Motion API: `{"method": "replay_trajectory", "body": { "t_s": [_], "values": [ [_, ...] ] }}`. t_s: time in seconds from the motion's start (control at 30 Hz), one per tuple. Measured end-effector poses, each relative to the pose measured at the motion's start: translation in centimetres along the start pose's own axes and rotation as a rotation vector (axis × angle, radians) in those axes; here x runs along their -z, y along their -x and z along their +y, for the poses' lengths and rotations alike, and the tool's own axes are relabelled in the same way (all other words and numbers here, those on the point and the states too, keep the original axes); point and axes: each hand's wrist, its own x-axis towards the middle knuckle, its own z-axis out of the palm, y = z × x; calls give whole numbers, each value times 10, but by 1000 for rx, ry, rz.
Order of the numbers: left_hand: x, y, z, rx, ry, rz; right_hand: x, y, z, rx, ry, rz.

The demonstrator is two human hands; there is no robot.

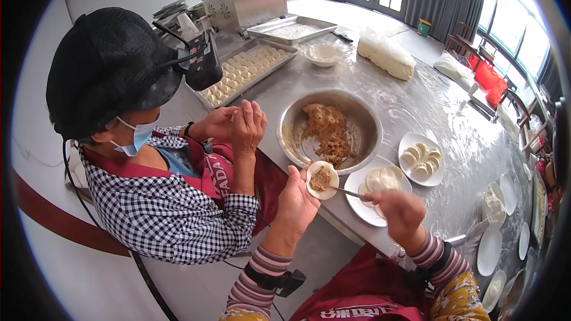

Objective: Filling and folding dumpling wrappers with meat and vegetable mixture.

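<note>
At the far left from the grip, a co-worker [166, 202] in a black mesh cap and black-and-white checked cotton brings two hands [242, 123] together; whatever may lie between those palms is hidden. Behind them, a metal tray [289, 53] carries rows of pale, plump dumplings [253, 70], partly covered by a dark device. Just beyond the grip stands a smooth steel bowl [370, 134] with coarse, sticky brown filling [327, 125].

The person's left hand [294, 207] is cupped around a soft, round dough wrapper [325, 195], tilted and smeared with filling; the supporting fingers are mostly out of sight behind it. A thin tool [347, 191] reaches from the wrapper rightward into the right hand [397, 213], which is curled closed on it, motion-blurred, hiding the handle. Between the hands, a little beyond, a white plate [353, 178] bears flat, floury wrappers [383, 177], its near side partly masked by the right hand.

Farther right of the grip, another plate [407, 142] holds crescent dumplings [421, 159]. At the far right, dishes bend along the dark fisheye rim, hard to make out.
</note>
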Motion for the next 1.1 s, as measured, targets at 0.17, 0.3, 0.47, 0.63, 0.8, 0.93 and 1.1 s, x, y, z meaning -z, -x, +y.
{"method": "replay_trajectory", "body": {
  "t_s": [0.17, 0.3, 0.47, 0.63, 0.8, 0.93, 1.1],
  "values": [
    [-7, 3, 2, 118, 1, -70, 4, -29, 24, -701, -567, 181],
    [-3, 3, 1, 91, -23, 7, 16, -45, 41, -705, -687, 226],
    [2, 5, 1, 141, -28, -2, 9, -51, 50, -686, -620, 142],
    [25, 34, -20, 153, -22, 46, 3, -52, 85, -209, -126, 247],
    [31, 62, -52, 251, -57, 72, -33, -53, 85, 65, 309, -269],
    [17, 72, -66, 286, -21, 74, -34, -38, 69, 75, 507, -449],
    [6, 85, -69, 283, -40, 18, 15, 5, 0, 56, 350, -332]
  ]
}}
